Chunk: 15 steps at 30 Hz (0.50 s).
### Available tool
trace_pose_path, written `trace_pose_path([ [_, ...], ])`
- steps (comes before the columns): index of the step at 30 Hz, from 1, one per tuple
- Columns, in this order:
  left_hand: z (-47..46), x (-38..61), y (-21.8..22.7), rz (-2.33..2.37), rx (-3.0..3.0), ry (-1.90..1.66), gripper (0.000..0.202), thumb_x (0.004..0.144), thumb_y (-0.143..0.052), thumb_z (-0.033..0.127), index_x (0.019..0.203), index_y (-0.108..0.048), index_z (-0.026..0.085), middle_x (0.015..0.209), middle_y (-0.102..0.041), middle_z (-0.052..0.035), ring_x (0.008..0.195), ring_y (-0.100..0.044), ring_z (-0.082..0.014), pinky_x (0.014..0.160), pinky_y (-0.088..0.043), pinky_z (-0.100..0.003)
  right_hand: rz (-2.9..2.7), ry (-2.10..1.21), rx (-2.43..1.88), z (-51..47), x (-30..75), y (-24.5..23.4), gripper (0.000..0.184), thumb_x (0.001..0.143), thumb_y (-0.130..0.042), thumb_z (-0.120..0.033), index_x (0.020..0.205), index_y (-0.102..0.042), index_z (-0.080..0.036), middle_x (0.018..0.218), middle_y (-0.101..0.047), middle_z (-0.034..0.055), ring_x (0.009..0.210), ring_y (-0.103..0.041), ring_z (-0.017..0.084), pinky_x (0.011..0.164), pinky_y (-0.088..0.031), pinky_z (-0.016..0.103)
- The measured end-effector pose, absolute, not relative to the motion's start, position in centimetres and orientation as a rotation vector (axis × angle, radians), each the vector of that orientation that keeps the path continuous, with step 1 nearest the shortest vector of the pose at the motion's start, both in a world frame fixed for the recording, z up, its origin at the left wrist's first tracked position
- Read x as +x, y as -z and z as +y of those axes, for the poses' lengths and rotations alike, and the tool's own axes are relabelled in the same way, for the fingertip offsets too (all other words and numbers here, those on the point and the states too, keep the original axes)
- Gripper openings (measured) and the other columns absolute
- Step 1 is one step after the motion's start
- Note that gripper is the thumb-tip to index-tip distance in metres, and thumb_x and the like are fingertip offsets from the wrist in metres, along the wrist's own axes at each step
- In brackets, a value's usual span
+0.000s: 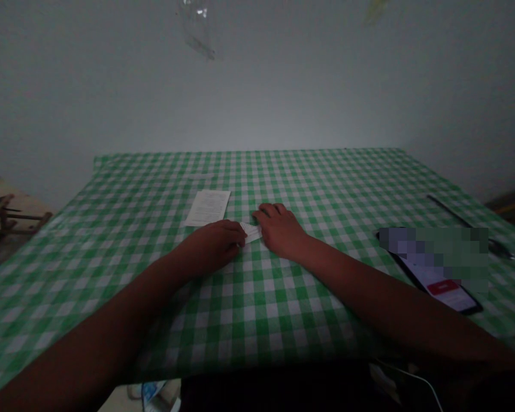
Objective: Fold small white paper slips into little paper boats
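Between my two hands is a small folded piece of lined white paper [252, 232], low over the checked tablecloth. My left hand [217, 243] pinches its left end between thumb and fingertips. At the right end, my right hand [281, 229] has its fingers bent and pressed to the paper; the thumb is mostly hidden. A flat sheet of printed paper [209, 207] lies just beyond my left hand. Both hands cover parts of the folded paper, so its full shape cannot be made out.
A green and white checked tablecloth [257, 309] covers the table. To the right lies a phone [444, 292] with its screen lit, partly blurred out, and near it a thin dark object [450, 210]. A pale wall [257, 86] stands behind the table. Wooden furniture [4, 220] is at far left.
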<state>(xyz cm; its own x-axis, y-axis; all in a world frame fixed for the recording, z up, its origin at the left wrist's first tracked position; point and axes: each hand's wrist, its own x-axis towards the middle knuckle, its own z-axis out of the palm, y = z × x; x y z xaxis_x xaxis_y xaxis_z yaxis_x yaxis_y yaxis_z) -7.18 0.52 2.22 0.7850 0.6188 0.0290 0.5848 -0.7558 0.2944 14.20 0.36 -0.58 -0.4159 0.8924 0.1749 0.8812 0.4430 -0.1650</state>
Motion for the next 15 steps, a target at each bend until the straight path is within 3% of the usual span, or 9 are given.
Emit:
trace_pose_path([
  [3, 0.5, -7.1, -2.3, 0.917, 2.701, -0.181, 0.022, 0.086, -0.05, 0.011, 0.097, -0.068, 0.019, 0.113, -0.066, -0.0054, 0.108, -0.062, -0.0205, 0.097, -0.049, -0.035, -2.469, -0.09, -1.622, 0.1, 14.5, -0.2, 0.041, 0.09, -0.042, -0.013, 0.129, -0.055, -0.016, 0.137, -0.051, 0.0146, 0.117, -0.045, 0.031, 0.092, -0.044, 0.045],
  [9, 0.7, -7.3, -1.9, 0.858, 2.706, -0.281, 0.025, 0.086, -0.05, 0.009, 0.1, -0.068, 0.019, 0.113, -0.067, -0.0059, 0.107, -0.062, -0.0195, 0.097, -0.049, -0.034, -2.515, -0.171, -1.612, -1.3, 15.2, -1.1, 0.027, 0.09, -0.043, -0.014, 0.105, -0.066, -0.014, 0.115, -0.059, 0.0169, 0.108, -0.049, 0.03, 0.089, -0.044, 0.043],
  [15, 0.9, -7.6, -1.1, 0.846, 2.664, -0.297, 0.026, 0.085, -0.051, 0.008, 0.101, -0.068, 0.019, 0.125, -0.063, -0.0077, 0.117, -0.058, -0.0215, 0.104, -0.047, -0.038, -2.301, -0.369, -1.521, -1.4, 16.0, 0.6, 0.025, 0.089, -0.047, -0.015, 0.104, -0.067, -0.015, 0.113, -0.061, 0.0143, 0.107, -0.052, 0.026, 0.095, -0.042, 0.044],
])
